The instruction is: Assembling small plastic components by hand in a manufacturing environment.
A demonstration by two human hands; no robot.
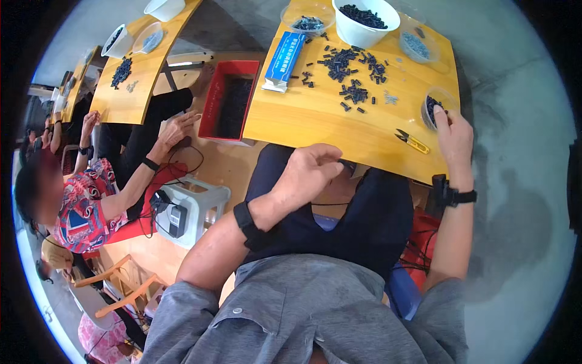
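Observation:
My right hand (454, 136) reaches over a small clear bowl (449, 95) at the table's right edge. Its thumb and fingertips are closed down among the small black cylindrical parts (433, 104) in the bowl; what they grip is hidden. In front of the table's near edge, over my lap, my left hand (306, 175) hangs half curled. Its thumb and forefinger are apart, with nothing visible between them. Yellow-handled thread snips (413, 141) lie on the table near the right hand. Loose black parts (342, 65) are heaped toward the table's middle and back.
A white tub (359, 36) of black parts stands at the back, between a shallow clear dish (290, 19) and a clear tub (418, 47) of pale pieces. A blue box (285, 57) lies left. Beside the table is a red bin (212, 100); a person (91, 200) sits left.

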